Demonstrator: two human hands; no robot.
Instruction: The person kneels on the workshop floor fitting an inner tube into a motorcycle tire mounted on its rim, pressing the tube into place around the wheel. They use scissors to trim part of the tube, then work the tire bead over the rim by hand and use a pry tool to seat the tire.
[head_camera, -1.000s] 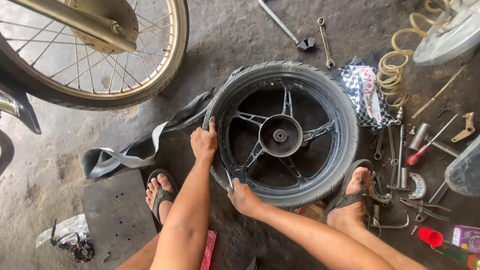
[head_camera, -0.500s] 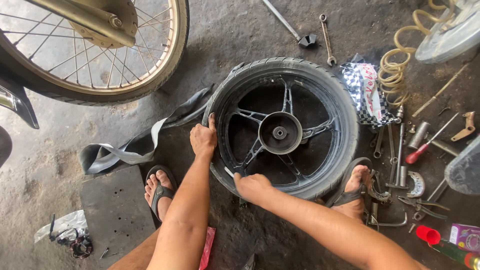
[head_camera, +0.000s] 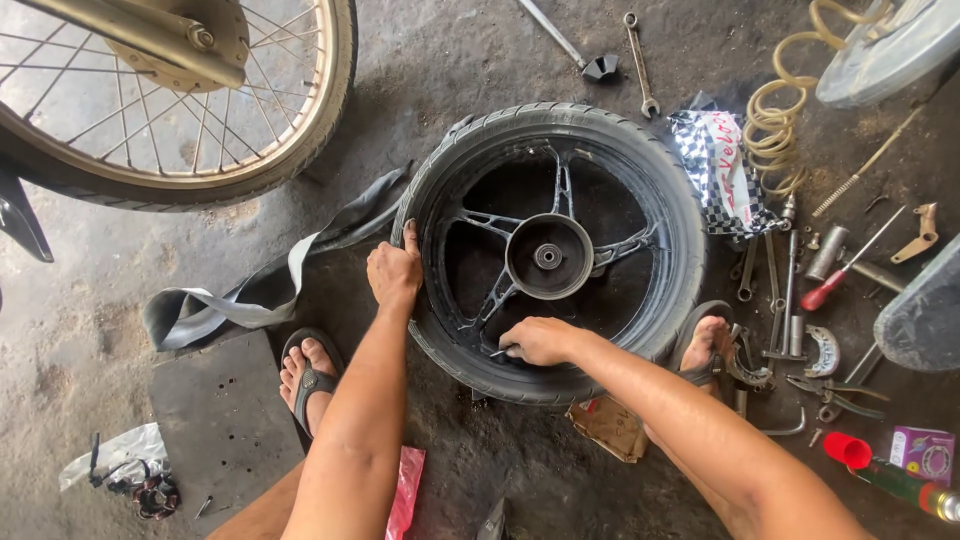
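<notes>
My right hand (head_camera: 538, 340) has slid down from the rim's inner edge to the bottom of the wheel and now closes around a thin metal tool (head_camera: 497, 352), probably a tyre lever, though my fingers hide most of it. My left hand (head_camera: 394, 272) stays clamped on the tyre (head_camera: 680, 215), which lies flat on the floor (head_camera: 440, 60). An inner tube (head_camera: 250, 295) trails off left.
</notes>
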